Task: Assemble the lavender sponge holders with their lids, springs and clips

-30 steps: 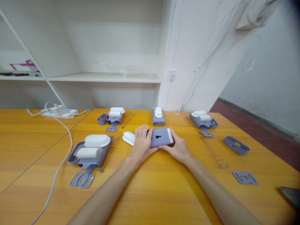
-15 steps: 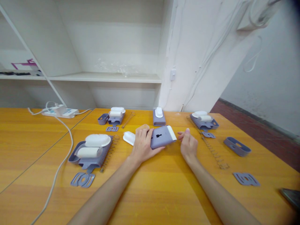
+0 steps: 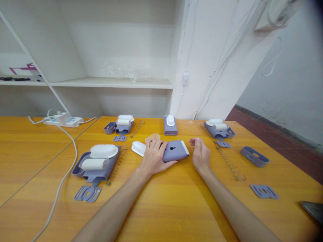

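My left hand [image 3: 155, 156] is closed around a grey-purple plastic case [image 3: 175, 151] with a small black cut-out on its upper face. A white piece [image 3: 185, 148] sticks out a little from the case's right end. My right hand [image 3: 201, 155], its fingers curled in, is just right of that end, apart from it, and nothing shows in it. Beside my left hand lie a white oval plastic part [image 3: 138, 148] and a tan flat piece [image 3: 153, 137], both partly covered. Farther back stands a grey-purple case with a white oval top [image 3: 171, 125].
Sets of grey-purple housings with white rolls lie at left [image 3: 94, 164], back left [image 3: 124, 125] and right [image 3: 219, 128]. Coil springs [image 3: 228, 163] lie near them. A grey-purple ring cap [image 3: 254, 156], a flat plate [image 3: 264, 191], a power strip [image 3: 64, 120] and its cable are on the table.
The case in my left hand has tipped flatter and turned slightly, and its white end piece sticks out less. My right hand has shifted slightly left, its fingers curled further in.
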Tool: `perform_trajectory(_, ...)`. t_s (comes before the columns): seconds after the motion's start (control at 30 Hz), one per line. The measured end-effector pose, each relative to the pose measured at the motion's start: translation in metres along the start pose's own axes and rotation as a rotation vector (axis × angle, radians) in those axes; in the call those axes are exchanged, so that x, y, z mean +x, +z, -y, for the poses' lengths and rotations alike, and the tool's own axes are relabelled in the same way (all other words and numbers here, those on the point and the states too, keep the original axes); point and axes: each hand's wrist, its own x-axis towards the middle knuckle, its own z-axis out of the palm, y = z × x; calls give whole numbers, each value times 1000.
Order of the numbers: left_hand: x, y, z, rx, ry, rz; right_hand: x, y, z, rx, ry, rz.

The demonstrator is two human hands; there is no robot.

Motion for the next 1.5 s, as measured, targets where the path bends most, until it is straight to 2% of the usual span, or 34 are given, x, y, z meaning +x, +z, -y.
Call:
perform_trajectory(0.13,1,-1,0,-4,-3,46,0,1,1,20,-17,33)
perform_trajectory(0.3,2,-4,-1,-8,-47,34,0,0,2,-2,-51,62)
perform_trajectory(0.57,1,-2,-3,144,-261,-46,0,1,1,-33,-71,86)
perform_trajectory(0.7,1,4,0,110,-283,-32,0,1,1,-35,-76,91)
perform_trajectory(1.0,2,-2,1,-1,-159,-30,-1,1,2,-57,-130,122)
perform_trajectory(1.1,1,-5,-3,-35,-29,-48,-3,-1,9,-102,-266,155)
perform_trajectory(1.2,-1,-7,-6,-102,153,-14,-8,-2,18,-148,-442,236)
perform_trajectory(1.3,-2,-9,-8,-197,281,57,-14,0,26,-156,-510,287)
perform_trajectory(1.4,-2,-12,-9,-284,265,128,-19,4,32,-121,-484,297)
perform_trajectory(1.5,-2,-12,-10,-338,218,146,-22,7,37,-59,-450,311)
